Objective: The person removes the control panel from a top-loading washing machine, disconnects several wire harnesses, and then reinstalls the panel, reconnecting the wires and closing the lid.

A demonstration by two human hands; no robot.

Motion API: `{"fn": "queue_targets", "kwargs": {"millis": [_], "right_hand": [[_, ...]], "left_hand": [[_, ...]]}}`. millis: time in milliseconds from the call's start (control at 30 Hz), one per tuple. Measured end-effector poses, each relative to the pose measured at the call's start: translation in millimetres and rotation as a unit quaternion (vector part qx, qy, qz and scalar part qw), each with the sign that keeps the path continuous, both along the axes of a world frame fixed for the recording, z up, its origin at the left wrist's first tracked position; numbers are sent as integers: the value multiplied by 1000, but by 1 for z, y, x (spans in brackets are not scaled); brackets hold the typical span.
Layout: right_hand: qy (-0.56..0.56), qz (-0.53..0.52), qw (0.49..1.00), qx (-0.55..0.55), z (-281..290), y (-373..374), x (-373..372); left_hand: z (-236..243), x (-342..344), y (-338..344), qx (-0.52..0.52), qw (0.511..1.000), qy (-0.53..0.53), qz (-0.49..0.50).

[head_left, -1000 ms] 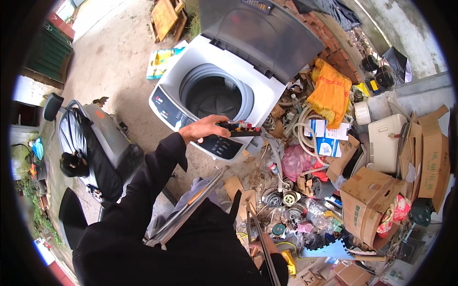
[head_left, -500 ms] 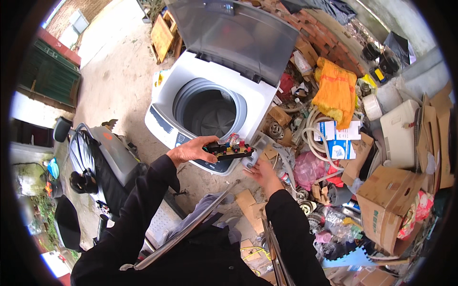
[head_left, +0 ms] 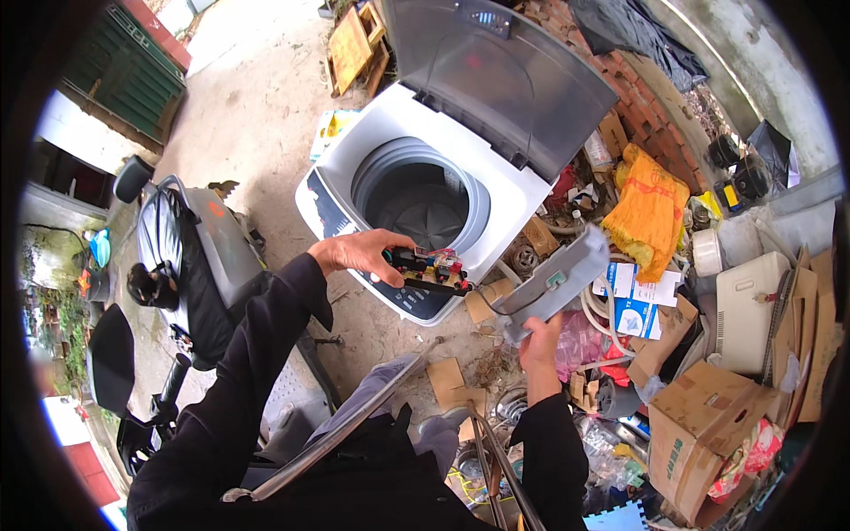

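Note:
A top-loading washing machine (head_left: 515,196) stands in front of me with its dark see-through lid (head_left: 531,106) raised and its drum showing. My left hand (head_left: 361,254) pinches a circuit board (head_left: 434,273) covered in small coloured parts, holding it over the machine's front control panel. Off to the right, my right hand (head_left: 540,343) grips the lower end of a long grey plastic cover (head_left: 567,273), which is tilted up. A small greenish piece sits on the cover's face. A dark wire runs between the board and the cover.
Heaped scrap lies on the right: hoses, an orange sack (head_left: 651,212), a blue-and-white box (head_left: 639,317) and a cardboard box (head_left: 708,434). A scooter (head_left: 208,265) stands at left. Metal bars (head_left: 345,425) cross in front of my body. A wooden frame (head_left: 351,49) lies behind.
My right hand has moved right and slightly down, bringing the grey cover out from beside the board. The left hand still holds the board. The view has shifted, with the machine now further right.

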State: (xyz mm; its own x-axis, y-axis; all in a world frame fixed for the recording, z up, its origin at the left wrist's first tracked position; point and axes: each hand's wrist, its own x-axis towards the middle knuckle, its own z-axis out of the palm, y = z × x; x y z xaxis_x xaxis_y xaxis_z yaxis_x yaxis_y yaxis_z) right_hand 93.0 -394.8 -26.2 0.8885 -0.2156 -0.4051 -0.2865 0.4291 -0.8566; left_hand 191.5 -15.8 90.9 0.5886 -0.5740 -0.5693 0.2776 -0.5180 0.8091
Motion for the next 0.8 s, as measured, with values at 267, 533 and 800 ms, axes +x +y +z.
{"fn": "queue_targets", "kwargs": {"millis": [267, 533, 800], "right_hand": [[-301, 83, 773, -552, 130, 47, 71], [-365, 339, 609, -618, 133, 98, 99], [-203, 315, 565, -735, 135, 135, 84]], "left_hand": [[2, 1, -4, -94, 992, 14, 77], [-6, 10, -11, -268, 919, 113, 265], [12, 30, -30, -183, 948, 95, 241]]}}
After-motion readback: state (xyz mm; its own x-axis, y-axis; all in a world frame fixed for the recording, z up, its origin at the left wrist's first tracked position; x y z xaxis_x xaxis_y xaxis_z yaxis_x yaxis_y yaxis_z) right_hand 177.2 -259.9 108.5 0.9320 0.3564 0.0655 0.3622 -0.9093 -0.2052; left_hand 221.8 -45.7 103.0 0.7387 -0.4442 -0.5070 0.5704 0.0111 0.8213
